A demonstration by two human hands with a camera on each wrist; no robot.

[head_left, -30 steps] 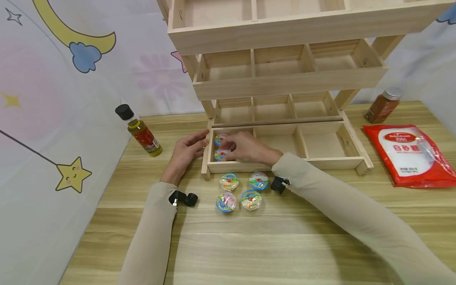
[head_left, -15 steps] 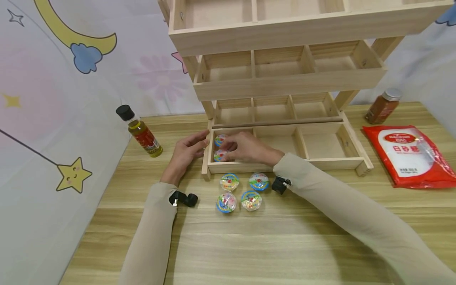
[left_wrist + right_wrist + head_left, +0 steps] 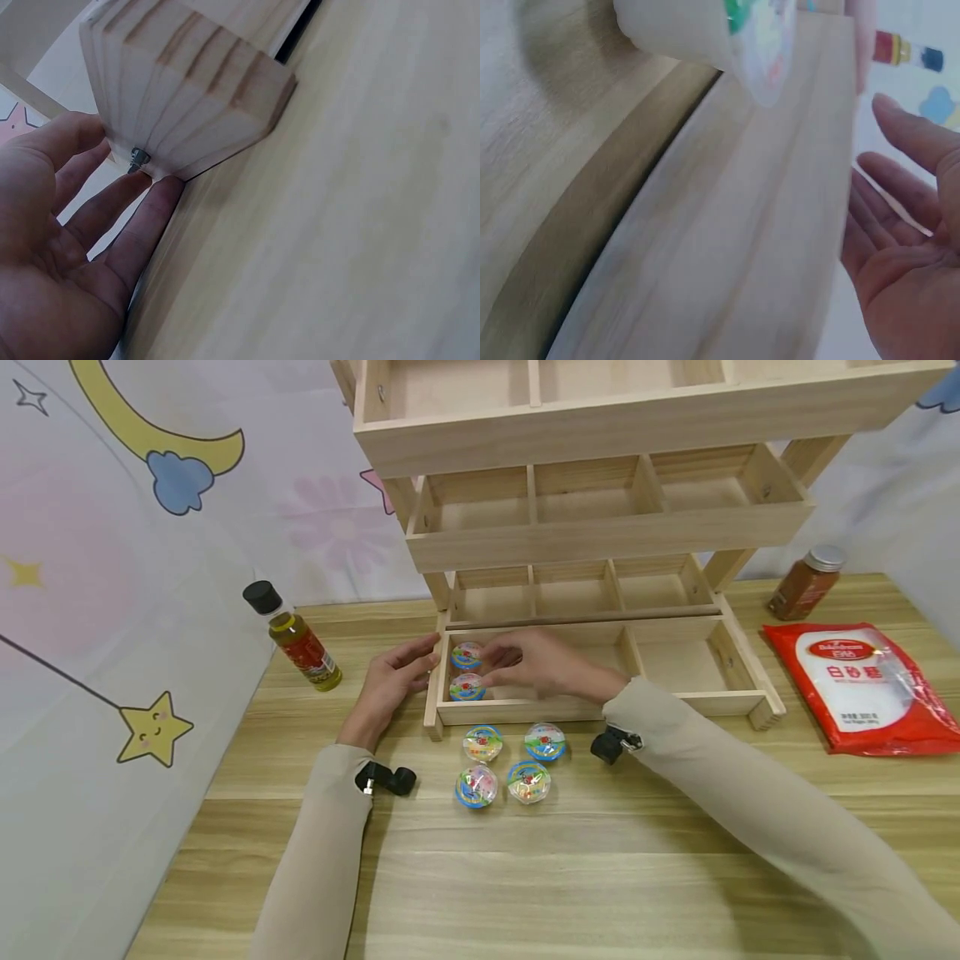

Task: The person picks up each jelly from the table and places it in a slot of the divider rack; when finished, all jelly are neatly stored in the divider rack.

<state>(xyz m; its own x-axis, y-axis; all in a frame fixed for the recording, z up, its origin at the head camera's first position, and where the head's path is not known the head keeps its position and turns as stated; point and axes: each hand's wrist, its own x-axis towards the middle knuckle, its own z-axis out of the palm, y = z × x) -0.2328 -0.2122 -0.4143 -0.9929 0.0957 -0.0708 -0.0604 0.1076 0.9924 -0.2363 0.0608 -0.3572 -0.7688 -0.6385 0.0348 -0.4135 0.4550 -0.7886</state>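
Two jelly cups with printed lids, a rear one [image 3: 467, 655] and a front one [image 3: 467, 687], stand in the front-left compartment of the wooden rack [image 3: 592, 710]. Just right of them is my right hand [image 3: 551, 667], its fingers apart and holding nothing; the thumb tip points at the front cup. In the right wrist view the palm [image 3: 915, 292] faces the tray's front board, with the fingers behind it. My left hand [image 3: 393, 672] touches the rack's left side with its fingertips, seen in the left wrist view beside a metal bolt [image 3: 138, 159].
Several more jelly cups [image 3: 529, 782] sit on the table before the rack. An oil bottle [image 3: 303, 643] stands left. At right are a spice jar [image 3: 806, 585] and a red-and-white sugar bag [image 3: 855, 681]. Upper tiers [image 3: 615, 531] of the rack overhang the front tray.
My right hand has let go of the front jelly cup in the compartment and drawn back to the right, its fingers spreading. The left hand has stayed at the rack's side.
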